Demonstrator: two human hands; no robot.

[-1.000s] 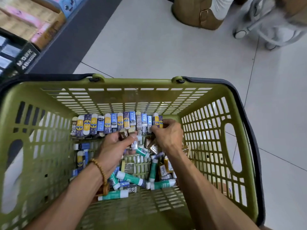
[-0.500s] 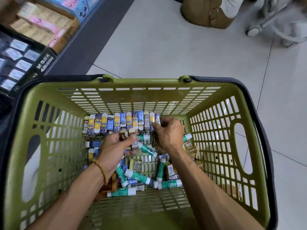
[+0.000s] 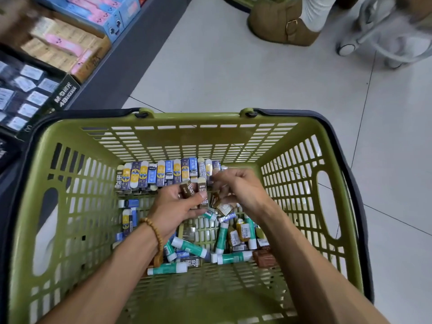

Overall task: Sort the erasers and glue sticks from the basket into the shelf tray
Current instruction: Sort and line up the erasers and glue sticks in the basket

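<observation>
One green basket (image 3: 149, 136) holds it all. Seven glue sticks (image 3: 189, 246) show, though some may be hidden. A row of about fifteen erasers (image 3: 161, 175) lines the far wall; the loose ones are too jumbled to count.

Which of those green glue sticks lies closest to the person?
The glue stick lying crosswise at the pile's near edge, white cap pointing right; all others lie farther in.

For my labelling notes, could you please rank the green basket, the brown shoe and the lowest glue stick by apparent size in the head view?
1. Green basket, by far.
2. Brown shoe, though farther away and partly cropped.
3. Glue stick, smallest.
</observation>
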